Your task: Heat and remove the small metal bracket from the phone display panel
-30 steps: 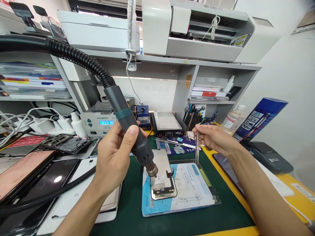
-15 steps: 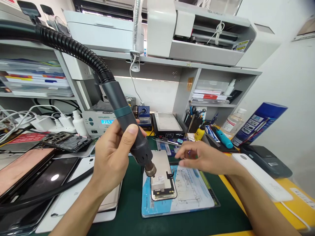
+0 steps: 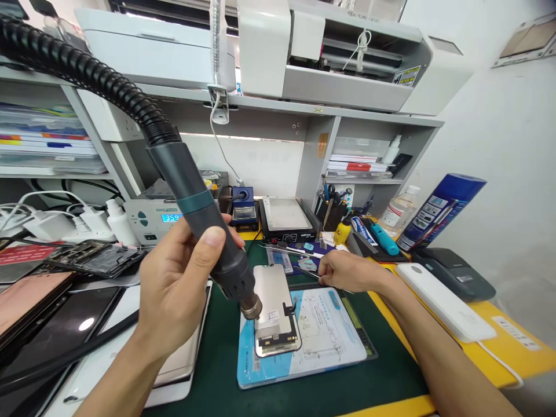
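Observation:
My left hand (image 3: 176, 284) is wrapped round the dark handle of a hot air gun (image 3: 204, 214), its metal nozzle tilted down over a phone screen assembly (image 3: 271, 295). That screen lies back side up, with a flex cable and a pale label near its lower end. Beneath it is a blue and white pad (image 3: 330, 336) printed with a diagram. Beyond the pad's far edge, my right hand (image 3: 347, 270) has its fingers closed on slim metal tweezers (image 3: 306, 271), whose tips point left. Part of the tweezers is hidden by the fingers.
Stacked phones and tablets (image 3: 39, 336) crowd the left, crossed by a black hose. Behind stand a hot air station (image 3: 150, 220) with a lit display and a heating plate (image 3: 286, 214). A blue spray can (image 3: 438, 211) and a white power strip (image 3: 445, 301) are at right.
My right hand has gone from loosely open to closed on the tweezers. The hot air gun remains over the screen in my left hand, and the view has shifted slightly right.

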Demonstrator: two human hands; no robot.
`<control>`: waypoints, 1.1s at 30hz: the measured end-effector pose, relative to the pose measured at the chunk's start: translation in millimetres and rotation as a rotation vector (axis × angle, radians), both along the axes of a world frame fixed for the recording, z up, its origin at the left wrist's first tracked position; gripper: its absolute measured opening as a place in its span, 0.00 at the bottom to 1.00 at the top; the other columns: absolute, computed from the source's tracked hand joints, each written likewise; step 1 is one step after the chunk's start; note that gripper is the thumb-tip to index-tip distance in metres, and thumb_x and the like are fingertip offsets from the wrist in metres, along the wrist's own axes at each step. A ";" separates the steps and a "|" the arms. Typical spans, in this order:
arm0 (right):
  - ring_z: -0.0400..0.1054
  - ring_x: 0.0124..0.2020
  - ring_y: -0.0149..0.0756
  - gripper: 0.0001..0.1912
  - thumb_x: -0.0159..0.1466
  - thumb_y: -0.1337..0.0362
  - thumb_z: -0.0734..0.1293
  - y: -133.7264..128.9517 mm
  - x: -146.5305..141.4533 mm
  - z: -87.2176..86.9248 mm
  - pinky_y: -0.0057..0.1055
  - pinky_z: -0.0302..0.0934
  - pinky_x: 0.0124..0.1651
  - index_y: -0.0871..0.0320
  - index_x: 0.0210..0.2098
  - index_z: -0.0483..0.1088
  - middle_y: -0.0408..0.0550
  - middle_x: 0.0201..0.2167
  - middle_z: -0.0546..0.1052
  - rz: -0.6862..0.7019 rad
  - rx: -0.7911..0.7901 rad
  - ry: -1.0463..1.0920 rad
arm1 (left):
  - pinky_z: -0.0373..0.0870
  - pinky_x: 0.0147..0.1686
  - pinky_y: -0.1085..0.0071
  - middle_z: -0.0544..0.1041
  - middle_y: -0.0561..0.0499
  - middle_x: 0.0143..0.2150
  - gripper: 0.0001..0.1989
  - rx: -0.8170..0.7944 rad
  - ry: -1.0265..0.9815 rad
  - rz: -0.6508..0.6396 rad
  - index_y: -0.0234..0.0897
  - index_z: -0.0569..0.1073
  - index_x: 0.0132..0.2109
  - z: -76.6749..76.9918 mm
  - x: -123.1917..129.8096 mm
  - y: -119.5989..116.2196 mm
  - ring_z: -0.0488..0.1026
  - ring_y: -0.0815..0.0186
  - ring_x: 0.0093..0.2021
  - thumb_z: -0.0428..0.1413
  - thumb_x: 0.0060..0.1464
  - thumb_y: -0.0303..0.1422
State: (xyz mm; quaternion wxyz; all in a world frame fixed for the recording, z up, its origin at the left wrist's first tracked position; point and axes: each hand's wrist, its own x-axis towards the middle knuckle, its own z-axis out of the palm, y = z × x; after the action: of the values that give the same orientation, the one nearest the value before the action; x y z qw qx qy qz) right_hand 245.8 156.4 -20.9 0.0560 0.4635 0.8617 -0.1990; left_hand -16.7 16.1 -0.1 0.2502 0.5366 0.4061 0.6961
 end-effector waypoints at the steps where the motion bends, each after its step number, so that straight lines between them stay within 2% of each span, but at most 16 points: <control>1: 0.67 0.28 0.35 0.05 0.58 0.68 0.67 0.5 0.4 1.0 0.28 0.54 0.29 0.59 0.25 0.72 0.46 0.24 0.75 0.014 -0.012 0.017 | 0.76 0.32 0.66 0.75 0.43 0.40 0.16 -0.001 0.001 0.000 0.36 0.72 0.53 -0.2 -0.2 0.6 0.74 0.57 0.39 0.56 0.66 0.43; 4: 0.68 0.29 0.35 0.04 0.58 0.69 0.67 -0.6 5.6 11.8 0.28 0.56 0.31 0.60 0.26 0.72 0.46 0.26 0.75 0.012 0.008 0.095 | 0.77 0.32 0.66 0.75 0.43 0.40 0.16 -0.008 -0.006 -0.002 0.37 0.72 0.53 -0.9 0.7 2.2 0.74 0.56 0.39 0.56 0.66 0.43; 7: 0.72 0.31 0.35 0.10 0.68 0.59 0.63 -5.3 11.1 27.5 0.30 0.63 0.35 0.60 0.37 0.71 0.48 0.33 0.77 -0.043 0.041 0.269 | 0.77 0.32 0.65 0.74 0.43 0.40 0.15 -0.008 -0.024 -0.003 0.37 0.73 0.53 0.0 2.9 1.7 0.74 0.56 0.39 0.56 0.67 0.43; 8: 0.73 0.33 0.34 0.13 0.70 0.55 0.61 -8.0 10.6 31.5 0.31 0.66 0.38 0.60 0.40 0.69 0.48 0.34 0.77 -0.060 -0.006 0.399 | 0.77 0.32 0.66 0.74 0.43 0.40 0.15 -0.007 -0.029 -0.005 0.37 0.73 0.52 0.7 3.6 1.1 0.74 0.56 0.39 0.56 0.67 0.43; 10: 0.75 0.35 0.37 0.17 0.68 0.51 0.65 -15.9 4.0 35.0 0.36 0.71 0.42 0.60 0.41 0.65 0.49 0.35 0.77 -0.082 -0.241 0.774 | 0.77 0.31 0.66 0.74 0.43 0.40 0.15 0.005 -0.037 -0.008 0.36 0.73 0.53 2.0 4.5 -0.4 0.74 0.57 0.39 0.56 0.67 0.42; 12: 0.76 0.38 0.41 0.18 0.65 0.53 0.70 -26.4 -8.7 32.3 0.41 0.73 0.44 0.60 0.39 0.62 0.51 0.35 0.77 -0.062 -0.471 1.009 | 0.77 0.32 0.67 0.74 0.43 0.40 0.15 0.015 -0.039 -0.004 0.36 0.73 0.53 2.7 4.8 -1.4 0.73 0.57 0.39 0.55 0.67 0.42; 15: 0.77 0.40 0.42 0.17 0.65 0.57 0.71 -43.0 -30.7 21.0 0.44 0.74 0.47 0.61 0.40 0.61 0.55 0.39 0.78 -0.036 -0.620 1.041 | 0.76 0.32 0.67 0.74 0.44 0.39 0.15 0.032 -0.038 0.004 0.35 0.73 0.52 2.0 4.6 -1.2 0.73 0.58 0.38 0.56 0.67 0.42; 19: 0.77 0.41 0.43 0.16 0.67 0.57 0.69 -57.1 -49.1 6.5 0.45 0.75 0.46 0.60 0.40 0.59 0.52 0.39 0.77 -0.024 -0.613 1.099 | 0.76 0.31 0.68 0.75 0.44 0.39 0.15 0.037 -0.022 -0.003 0.35 0.73 0.52 0.8 5.2 0.5 0.73 0.59 0.37 0.55 0.67 0.42; 23: 0.77 0.41 0.41 0.16 0.67 0.58 0.69 -62.7 -56.3 1.7 0.44 0.75 0.45 0.59 0.39 0.58 0.48 0.36 0.75 -0.047 -0.618 1.102 | 0.75 0.31 0.68 0.75 0.44 0.39 0.15 0.022 -0.012 -0.012 0.37 0.73 0.52 0.6 7.6 0.8 0.72 0.59 0.36 0.55 0.67 0.42; 28: 0.77 0.39 0.41 0.18 0.66 0.55 0.70 -64.1 -61.7 -2.2 0.44 0.76 0.44 0.59 0.38 0.58 0.48 0.35 0.75 -0.079 -0.649 1.062 | 0.74 0.33 0.65 0.75 0.44 0.38 0.14 -0.015 -0.011 -0.009 0.38 0.73 0.51 0.2 8.7 0.3 0.73 0.57 0.36 0.56 0.67 0.42; 33: 0.78 0.37 0.41 0.20 0.65 0.53 0.71 -61.4 -62.7 -7.8 0.46 0.76 0.45 0.60 0.39 0.59 0.48 0.36 0.75 -0.101 -0.670 1.061 | 0.74 0.31 0.67 0.75 0.45 0.39 0.14 -0.002 0.001 -0.018 0.38 0.73 0.51 -0.4 7.6 0.9 0.73 0.59 0.36 0.55 0.67 0.43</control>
State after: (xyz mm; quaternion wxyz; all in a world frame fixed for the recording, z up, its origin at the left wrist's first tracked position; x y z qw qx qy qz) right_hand 183.1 94.9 -28.8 -0.2464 0.2990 0.6402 -0.6633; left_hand -9.1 17.0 -0.4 0.2570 0.5403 0.4020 0.6931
